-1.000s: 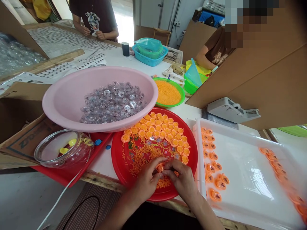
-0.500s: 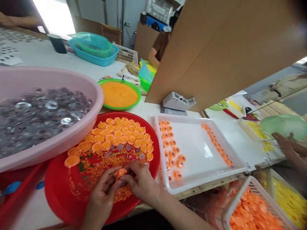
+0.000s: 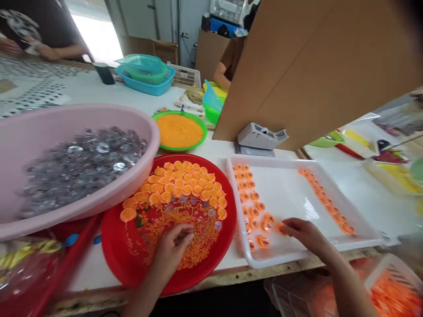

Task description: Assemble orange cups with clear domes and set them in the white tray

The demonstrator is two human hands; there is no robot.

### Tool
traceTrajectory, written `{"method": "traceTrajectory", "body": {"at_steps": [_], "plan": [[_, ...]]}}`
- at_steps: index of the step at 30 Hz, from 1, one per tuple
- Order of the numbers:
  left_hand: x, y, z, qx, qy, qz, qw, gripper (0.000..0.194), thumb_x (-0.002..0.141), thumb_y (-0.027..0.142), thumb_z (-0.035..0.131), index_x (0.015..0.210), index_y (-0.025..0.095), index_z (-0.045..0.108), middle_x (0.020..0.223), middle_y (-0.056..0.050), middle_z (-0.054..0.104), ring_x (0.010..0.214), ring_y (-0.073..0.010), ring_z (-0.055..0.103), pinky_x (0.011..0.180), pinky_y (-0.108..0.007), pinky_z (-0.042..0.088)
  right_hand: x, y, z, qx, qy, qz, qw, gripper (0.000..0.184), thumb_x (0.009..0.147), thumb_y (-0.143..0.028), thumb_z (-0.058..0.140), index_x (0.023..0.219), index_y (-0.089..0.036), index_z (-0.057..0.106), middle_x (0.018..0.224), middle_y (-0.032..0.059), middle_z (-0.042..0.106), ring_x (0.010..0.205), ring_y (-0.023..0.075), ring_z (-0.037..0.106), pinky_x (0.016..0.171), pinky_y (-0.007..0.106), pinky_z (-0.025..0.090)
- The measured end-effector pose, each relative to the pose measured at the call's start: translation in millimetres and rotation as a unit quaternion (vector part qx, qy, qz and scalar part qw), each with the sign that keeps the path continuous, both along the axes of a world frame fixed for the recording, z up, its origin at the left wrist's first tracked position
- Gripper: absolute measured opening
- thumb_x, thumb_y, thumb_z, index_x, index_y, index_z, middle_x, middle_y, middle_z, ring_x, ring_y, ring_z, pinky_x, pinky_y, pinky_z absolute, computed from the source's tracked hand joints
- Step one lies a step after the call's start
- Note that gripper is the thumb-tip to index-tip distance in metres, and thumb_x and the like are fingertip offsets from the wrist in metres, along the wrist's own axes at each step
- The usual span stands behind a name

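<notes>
My right hand [image 3: 307,235] pinches a small round orange plastic piece [image 3: 281,228] low over the white tray [image 3: 280,259], beside the left-hand group of similar pieces [image 3: 266,223] with dark marks on top. My left hand [image 3: 175,246] hovers over the red round tray [image 3: 122,259], its fingers loosely curled and the thumb apart from them; nothing shows in it. Beneath it lie many tiny orange beads [image 3: 198,253]. Round orange cups [image 3: 177,191] filled with orange crowd the far half of the red tray.
A pink basin [image 3: 115,200] of clear round parts overhangs the red tray's left side. Behind stands a green bowl [image 3: 202,143] of orange grains. A grey-white dispenser [image 3: 261,138] sits by a leaning cardboard panel [image 3: 297,66]. Orange parts fill a crate [image 3: 396,290] at lower right. Other people sit across the table.
My hands have parted. The right moved from the red tray to the white tray with the orange piece; the left stayed over the red tray. The view shifted slightly.
</notes>
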State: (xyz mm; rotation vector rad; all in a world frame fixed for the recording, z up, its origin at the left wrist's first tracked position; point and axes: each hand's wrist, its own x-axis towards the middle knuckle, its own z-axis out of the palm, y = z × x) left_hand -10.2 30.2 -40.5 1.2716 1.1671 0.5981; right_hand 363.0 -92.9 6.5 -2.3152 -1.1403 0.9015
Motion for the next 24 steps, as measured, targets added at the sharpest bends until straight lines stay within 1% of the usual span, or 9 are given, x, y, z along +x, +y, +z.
{"method": "traceTrajectory", "body": {"at_steps": [2,5,7,9,13,17,20,22,24], "plan": [[12.1,11.3,5.9,0.068,0.03,-0.038,0.997,0.015,0.076,0.026,0.062,0.087,0.023,0.07,0.087,-0.004,0.072,0.084,-0.0232,0.066,0.079,-0.034,0.05,10.7,-8.5,-10.8,-0.03,-0.018,0.041,0.999,0.025,0.067,-0.044,0.063,0.063,-0.021,0.073,0.061,0.0046,0.069,0.062,0.0238,0.062,0.059,0.031,0.046],[43.1,28.8,20.9,0.179,0.056,-0.111,0.976,0.018,0.08,0.016,0.054,0.083,0.023,0.071,0.087,-0.005,0.069,0.086,-0.0237,0.063,0.081,-0.036,0.045,6.4,-7.7,-18.2,-0.045,-0.059,0.085,0.994,0.019,0.066,-0.039,0.061,0.06,-0.024,0.072,0.061,0.0044,0.07,0.061,0.0256,0.063,0.057,0.032,0.046],[64.6,36.7,30.0,0.233,0.08,-0.163,0.956,0.021,0.079,0.01,0.051,0.077,0.021,0.069,0.084,-0.007,0.064,0.081,-0.024,0.059,0.076,-0.036,0.044,-1.9,-2.3,-15.2,-0.038,-0.117,0.079,0.989,0.017,0.065,-0.036,0.061,0.062,-0.025,0.073,0.065,0.0055,0.072,0.063,0.0265,0.064,0.059,0.033,0.047],[81.7,39.7,34.1,0.257,0.084,-0.198,0.942,0.02,0.077,0.007,0.051,0.073,0.019,0.067,0.082,-0.008,0.059,0.077,-0.0238,0.057,0.073,-0.037,0.042,-12.2,4.8,-7.7,-0.026,-0.166,0.059,0.984,0.019,0.069,-0.036,0.058,0.068,-0.025,0.074,0.074,0.0071,0.074,0.068,0.0269,0.066,0.063,0.035,0.048],[97.9,34.3,28.4,0.264,0.067,-0.22,0.937,0.018,0.078,0.012,0.052,0.066,0.019,0.063,0.084,-0.01,0.057,0.083,-0.0258,0.054,0.079,-0.038,0.04,-42.7,22.6,9.8,0.014,-0.144,0.069,0.987,0.027,0.079,-0.038,0.052,0.087,-0.024,0.075,0.093,0.0084,0.074,0.077,0.0262,0.067,0.07,0.036,0.05],[91.5,24.5,24.7,0.269,0.058,-0.225,0.935,0.019,0.079,0.009,0.049,0.066,0.021,0.057,0.077,-0.008,0.056,0.081,-0.0248,0.053,0.08,-0.037,0.04,-86.0,47.2,20.6,0.086,-0.103,0.104,0.985,0.025,0.082,-0.033,0.053,0.093,-0.021,0.072,0.095,0.0095,0.073,0.078,0.0254,0.067,0.07,0.036,0.051],[73.3,20.1,29.3,0.269,0.074,-0.247,0.928,0.02,0.075,0.004,0.047,0.069,0.021,0.056,0.077,-0.005,0.057,0.079,-0.0231,0.053,0.078,-0.037,0.043,-121.3,66.2,23.0,0.117,-0.055,0.17,0.977,0.022,0.084,-0.024,0.051,0.088,-0.021,0.072,0.09,0.0076,0.073,0.078,0.0231,0.066,0.07,0.034,0.05],[57.2,18.3,32.5,0.267,0.093,-0.254,0.925,0.024,0.073,0.002,0.045,0.08,0.02,0.059,0.087,-0.005,0.06,0.086,-0.023,0.055,0.081,-0.037,0.044,-143.9,76.2,21.4,0.134,-0.017,0.216,0.967,0.024,0.082,-0.015,0.049,0.089,-0.021,0.071,0.089,0.0059,0.072,0.081,0.0211,0.066,0.072,0.031,0.049],[40.9,15.7,33.7,0.26,0.085,-0.236,0.932,0.035,0.072,0.001,0.046,0.097,0.021,0.059,0.101,-0.005,0.062,0.097,-0.0228,0.055,0.087,-0.037,0.044,-164.3,82.7,16.5,0.144,0.02,0.251,0.957,0.027,0.079,-0.009,0.049,0.091,-0.021,0.069,0.09,0.0048,0.072,0.083,0.0196,0.065,0.073,0.029,0.048]]}}
